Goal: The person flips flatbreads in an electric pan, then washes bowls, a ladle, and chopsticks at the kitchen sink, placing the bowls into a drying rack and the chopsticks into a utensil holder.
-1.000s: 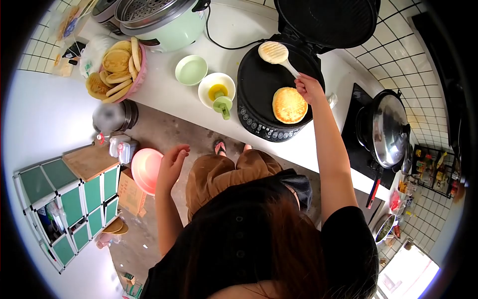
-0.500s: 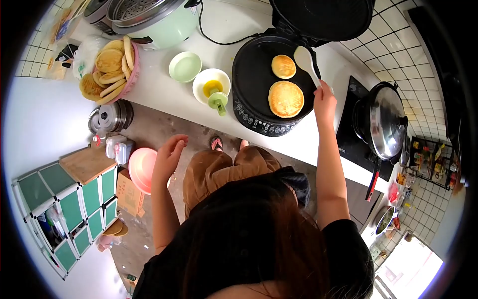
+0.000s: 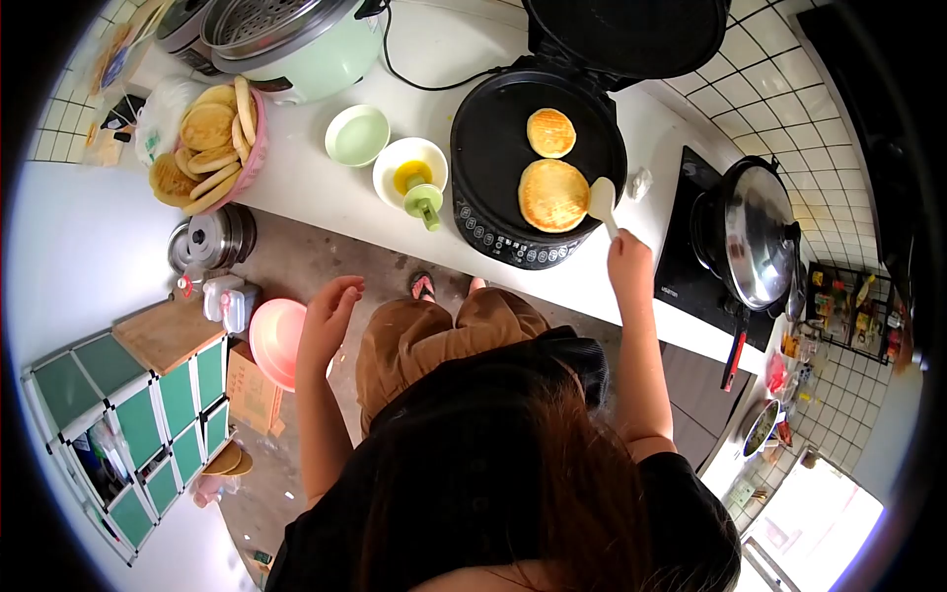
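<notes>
My right hand (image 3: pixel 630 274) is closed round the handle of a white spatula (image 3: pixel 603 200). Its blade meets the right edge of the larger browned flatbread (image 3: pixel 553 195) on the black electric griddle (image 3: pixel 483 133). A smaller round flatbread (image 3: pixel 550 133) lies behind the larger one. Over the floor, in front of the counter, my left hand (image 3: pixel 330 311) hangs with loosely bent fingers and nothing in it. To the left of the griddle stands a white bowl (image 3: pixel 390 161) of yellow liquid, with a green-handled brush (image 3: pixel 423 204) resting in it.
A pale green bowl (image 3: pixel 357 136) and a pink basket (image 3: pixel 258 148) heaped with flatbreads stand further left. The griddle's raised lid (image 3: pixel 626 35) is at the back. A lidded wok (image 3: pixel 758 232) sits on a cooktop at right. Crumpled white paper (image 3: pixel 640 184) lies beside the griddle.
My right hand has drawn the spatula toward me, from beside the smaller flatbread to the right edge of the larger one. The left hand has hardly moved.
</notes>
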Demonstrator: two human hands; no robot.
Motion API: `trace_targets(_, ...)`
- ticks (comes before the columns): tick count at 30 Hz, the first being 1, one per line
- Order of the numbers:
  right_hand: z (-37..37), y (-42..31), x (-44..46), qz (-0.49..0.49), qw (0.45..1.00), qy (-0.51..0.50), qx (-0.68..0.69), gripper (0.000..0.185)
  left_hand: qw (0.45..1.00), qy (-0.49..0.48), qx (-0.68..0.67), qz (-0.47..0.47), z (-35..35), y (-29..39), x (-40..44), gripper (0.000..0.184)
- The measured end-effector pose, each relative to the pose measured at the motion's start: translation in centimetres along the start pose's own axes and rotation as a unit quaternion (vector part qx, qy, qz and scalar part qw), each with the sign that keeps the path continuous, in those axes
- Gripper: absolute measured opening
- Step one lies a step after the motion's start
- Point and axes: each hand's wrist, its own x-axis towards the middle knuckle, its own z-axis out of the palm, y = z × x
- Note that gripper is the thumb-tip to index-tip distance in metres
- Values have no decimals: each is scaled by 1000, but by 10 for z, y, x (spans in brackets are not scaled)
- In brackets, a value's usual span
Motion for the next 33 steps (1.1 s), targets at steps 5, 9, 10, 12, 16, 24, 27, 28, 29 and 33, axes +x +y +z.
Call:
trace_targets(5,6,-25,-1,-11,995,3,101,18,1000,-14,8,22,4,1,7,21)
trace_targets(9,15,-13,28,39,989,6,139,22,999,-14,0,32,4,3,8,21)
trace_targets(10,27,-5,41,62,985,-8,162,22,999,-14,-2,34,3,1,9,21)
trace_targets(12,45,0,66,84,977,-21,196,24,999,-12,4,35,1,-3,9,21)
trace_targets(16,58,-4,89,72,972,-1,222,25,999,-2,-7,39,-1,0,4,21)
trace_targets(24,12,9,38,103,957,11,272,24,997,2,30,71,-18,27,25,19)
trace_targets(27,0,24,17,126,930,26,343,21,981,-14,88,175,-20,77,64,19)
trace_targets(28,-8,21,10,141,918,24,370,22,967,-11,111,230,-14,111,73,18)
trace_targets(29,-18,19,3,158,904,20,396,22,951,-13,146,274,-10,138,88,17)
trace_targets(33,-37,29,-17,202,852,26,482,24,807,20,265,528,31,281,143,13)
